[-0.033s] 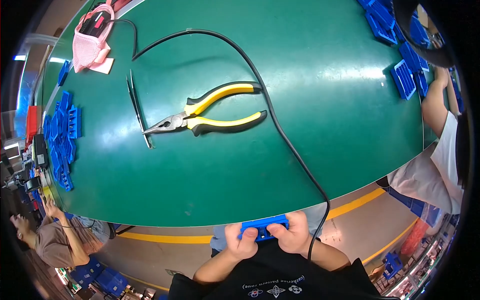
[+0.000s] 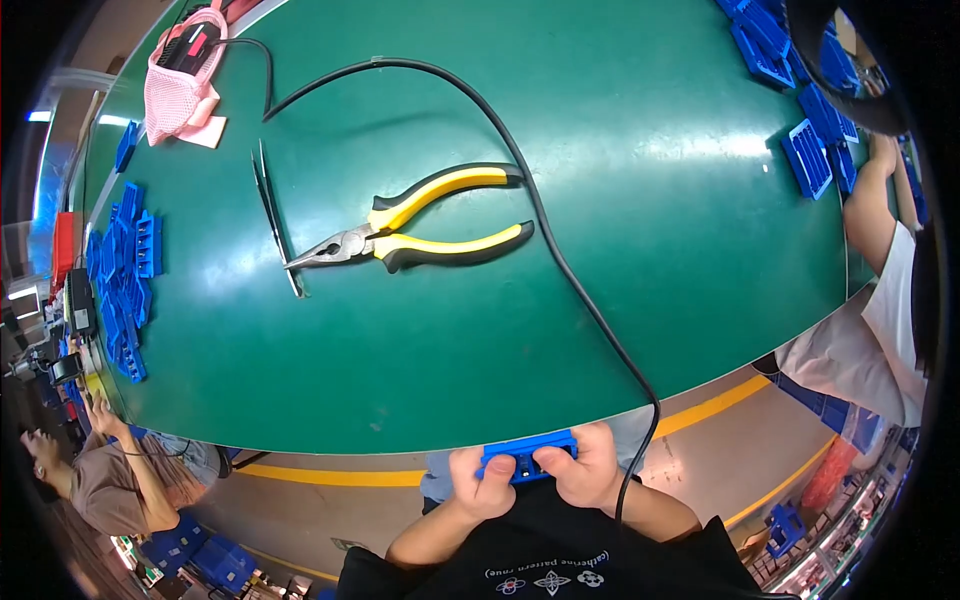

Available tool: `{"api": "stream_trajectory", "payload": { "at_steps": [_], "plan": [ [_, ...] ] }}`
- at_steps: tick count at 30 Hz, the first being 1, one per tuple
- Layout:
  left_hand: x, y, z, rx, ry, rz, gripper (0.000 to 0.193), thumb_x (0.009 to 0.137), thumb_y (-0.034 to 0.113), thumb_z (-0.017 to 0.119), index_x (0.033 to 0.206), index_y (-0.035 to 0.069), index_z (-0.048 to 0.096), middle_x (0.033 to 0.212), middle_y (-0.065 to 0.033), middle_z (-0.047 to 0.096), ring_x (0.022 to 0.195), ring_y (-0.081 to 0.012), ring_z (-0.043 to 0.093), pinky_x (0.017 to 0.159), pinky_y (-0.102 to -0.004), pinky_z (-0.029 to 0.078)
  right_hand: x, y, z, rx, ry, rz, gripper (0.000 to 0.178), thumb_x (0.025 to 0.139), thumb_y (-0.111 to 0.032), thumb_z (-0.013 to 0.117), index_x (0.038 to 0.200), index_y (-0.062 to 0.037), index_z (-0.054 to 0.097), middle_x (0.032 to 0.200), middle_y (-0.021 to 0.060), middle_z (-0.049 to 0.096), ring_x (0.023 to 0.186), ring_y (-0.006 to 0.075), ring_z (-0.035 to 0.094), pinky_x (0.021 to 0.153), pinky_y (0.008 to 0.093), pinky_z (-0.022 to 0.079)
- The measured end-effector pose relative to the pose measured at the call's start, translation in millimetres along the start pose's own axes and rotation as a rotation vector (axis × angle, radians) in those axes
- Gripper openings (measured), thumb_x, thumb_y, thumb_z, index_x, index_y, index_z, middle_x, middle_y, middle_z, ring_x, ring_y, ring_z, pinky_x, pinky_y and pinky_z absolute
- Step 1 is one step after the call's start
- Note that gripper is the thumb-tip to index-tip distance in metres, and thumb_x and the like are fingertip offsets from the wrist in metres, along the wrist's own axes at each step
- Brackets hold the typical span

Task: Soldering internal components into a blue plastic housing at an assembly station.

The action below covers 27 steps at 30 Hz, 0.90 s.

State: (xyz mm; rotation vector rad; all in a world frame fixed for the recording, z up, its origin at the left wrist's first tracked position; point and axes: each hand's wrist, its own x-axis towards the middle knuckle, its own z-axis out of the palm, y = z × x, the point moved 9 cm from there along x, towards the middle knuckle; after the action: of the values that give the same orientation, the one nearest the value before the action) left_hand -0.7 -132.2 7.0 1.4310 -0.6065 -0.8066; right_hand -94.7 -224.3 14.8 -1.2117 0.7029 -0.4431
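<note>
A blue slotted plastic part (image 2: 528, 445) is gripped at both ends in front of my body, at the near edge of the green table (image 2: 420, 340). My left hand (image 2: 481, 484) is closed on its left end, the thumb pressed on its face. Round the right end curls my right hand (image 2: 583, 467), its thumb also on the face. Farther up the table lie long-nose pliers (image 2: 430, 222) with yellow and black handles, jaws spread slightly. Their tip touches or overlaps a pair of metal tweezers (image 2: 274, 222).
A black cable (image 2: 590, 300) arcs across the table to a dark device (image 2: 190, 47) in a pink mesh pouch (image 2: 180, 103). Blue parts pile up at left (image 2: 125, 280) and far right (image 2: 815, 155). One person (image 2: 130, 480) sits left; another's arm (image 2: 870, 215) is at right.
</note>
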Motion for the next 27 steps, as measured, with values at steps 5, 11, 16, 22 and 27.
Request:
{"api": "stream_trajectory", "payload": {
  "at_steps": [5,11,16,22,27],
  "plan": [
    [-1.2,9.9,2.8,0.025,0.040,-0.057,0.033,0.097,0.028,0.052,0.092,-0.003,0.064,0.072,-0.0045,0.057,0.062,-0.0133,0.050,0.056,-0.0269,0.038,-1.7,-1.8,-0.1,0.024,0.023,0.097,0.023,0.091,-0.018,0.059,0.102,0.0027,0.062,0.090,0.0070,0.066,0.079,0.0129,0.060,0.071,0.0282,0.047],
    [-20.7,3.3,0.3,-0.184,0.174,-0.391,0.027,0.099,0.020,0.050,0.093,-0.002,0.063,0.073,-0.0003,0.057,0.064,-0.0084,0.047,0.056,-0.0259,0.036,-9.3,-8.4,6.9,0.076,0.066,0.361,0.021,0.093,-0.011,0.053,0.103,0.0037,0.062,0.090,0.0053,0.066,0.080,0.0104,0.058,0.072,0.0265,0.047],
    [-16.4,10.2,4.5,-0.210,0.162,-0.398,0.025,0.099,0.019,0.051,0.097,-0.003,0.063,0.080,-0.0015,0.060,0.070,-0.0074,0.049,0.061,-0.0247,0.039,-19.3,5.0,7.0,0.164,0.116,0.467,0.019,0.093,-0.012,0.057,0.102,0.0034,0.063,0.086,0.0081,0.066,0.078,0.0118,0.059,0.072,0.0288,0.048],
    [-7.6,-3.8,4.0,-0.244,0.046,-0.515,0.015,0.095,0.011,0.057,0.099,-0.001,0.065,0.087,-0.0054,0.064,0.076,-0.0114,0.055,0.069,-0.0257,0.044,-7.9,8.5,5.4,0.083,0.072,0.319,0.020,0.096,-0.015,0.052,0.100,0.0021,0.062,0.088,0.0001,0.063,0.077,0.0053,0.054,0.068,0.0239,0.045],
    [6.3,30.6,-14.7,0.280,-0.129,-0.147,0.023,0.075,0.002,0.075,0.097,0.001,0.069,0.095,-0.0121,0.069,0.085,-0.0203,0.065,0.076,-0.0277,0.048,-12.2,-0.8,3.8,-0.186,-0.077,0.045,0.029,0.094,-0.026,0.058,0.107,-0.0004,0.056,0.106,0.0121,0.059,0.099,0.0205,0.057,0.086,0.0350,0.045]
  ]
}}
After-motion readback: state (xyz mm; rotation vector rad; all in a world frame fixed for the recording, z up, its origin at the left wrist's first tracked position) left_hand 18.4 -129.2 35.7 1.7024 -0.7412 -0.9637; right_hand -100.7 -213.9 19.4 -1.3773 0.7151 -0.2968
